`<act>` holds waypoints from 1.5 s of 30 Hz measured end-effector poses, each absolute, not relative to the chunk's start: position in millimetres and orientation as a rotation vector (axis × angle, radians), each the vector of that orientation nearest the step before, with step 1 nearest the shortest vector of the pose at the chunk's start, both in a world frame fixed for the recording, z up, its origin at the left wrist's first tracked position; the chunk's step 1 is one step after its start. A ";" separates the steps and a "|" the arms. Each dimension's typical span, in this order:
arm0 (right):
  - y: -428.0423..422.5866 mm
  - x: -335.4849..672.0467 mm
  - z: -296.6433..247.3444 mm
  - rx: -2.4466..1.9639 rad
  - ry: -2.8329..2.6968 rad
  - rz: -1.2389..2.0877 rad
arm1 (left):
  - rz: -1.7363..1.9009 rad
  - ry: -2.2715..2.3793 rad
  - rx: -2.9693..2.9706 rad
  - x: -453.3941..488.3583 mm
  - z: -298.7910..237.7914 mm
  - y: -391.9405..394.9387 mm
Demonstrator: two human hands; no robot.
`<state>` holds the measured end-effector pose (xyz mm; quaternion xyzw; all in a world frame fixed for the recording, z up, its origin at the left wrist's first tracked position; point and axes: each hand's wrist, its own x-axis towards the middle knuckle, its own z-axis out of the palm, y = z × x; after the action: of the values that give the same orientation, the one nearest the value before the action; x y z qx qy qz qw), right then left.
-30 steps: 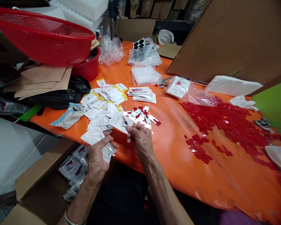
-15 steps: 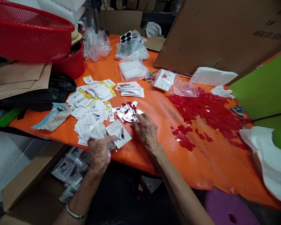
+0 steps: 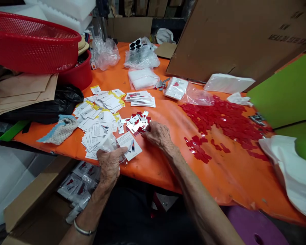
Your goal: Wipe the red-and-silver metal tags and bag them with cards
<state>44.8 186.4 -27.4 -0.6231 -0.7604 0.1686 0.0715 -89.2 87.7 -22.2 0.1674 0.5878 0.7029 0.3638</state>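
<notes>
In the head view, my left hand (image 3: pixel 111 165) is closed on a printed card (image 3: pixel 129 141) with a small picture on it, the thumb pressing its left edge. A clear plastic bag (image 3: pixel 109 144) is bunched in the same hand. My right hand (image 3: pixel 158 137) pinches a small red and silver piece (image 3: pixel 143 130) at the right edge of a pile of red and silver pieces (image 3: pixel 135 122). Left of that pile, loose printed cards (image 3: pixel 93 139) lie spread out. Behind it lies a stack of cards (image 3: pixel 140 97).
Many flat red pieces (image 3: pixel 224 119) cover the right of the orange table (image 3: pixel 163 173). Beyond them leans a large cardboard sheet (image 3: pixel 226 41). Red baskets (image 3: pixel 33 47) stand at left. An open carton (image 3: pixel 35 194) below holds bagged packs (image 3: pixel 73 180).
My right hand has drawn slightly back from the pile, and a small red and silver piece now shows at its fingertips. My left hand still holds the card and bag. The view has shifted slightly.
</notes>
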 end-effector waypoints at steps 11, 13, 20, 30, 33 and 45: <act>117.3 60.2 -20.2 -1.501 -1.735 0.579 | 1.730 1.401 0.377 -62.1 -22.0 90.8; 100.3 57.1 -23.0 -1.496 -1.830 0.203 | 1.681 1.347 0.344 -50.5 -20.4 90.9; 84.9 58.0 -39.0 -1.339 -1.890 -0.379 | 1.600 1.150 0.267 -20.0 -23.2 89.9; 58.6 115.8 -31.8 -1.524 -1.679 0.344 | 1.564 1.329 0.314 3.2 -18.8 98.3; 67.2 156.9 -36.1 -1.976 -1.547 0.188 | 1.508 1.350 0.311 7.8 -15.9 96.6; 94.3 192.3 -35.1 -2.226 -1.775 0.298 | 1.424 1.375 0.345 21.1 -20.3 93.7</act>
<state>192.3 94.3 -35.1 -0.7702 -0.6139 0.1030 0.1390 21.1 93.7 -20.3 0.1448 0.5775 0.5981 0.5365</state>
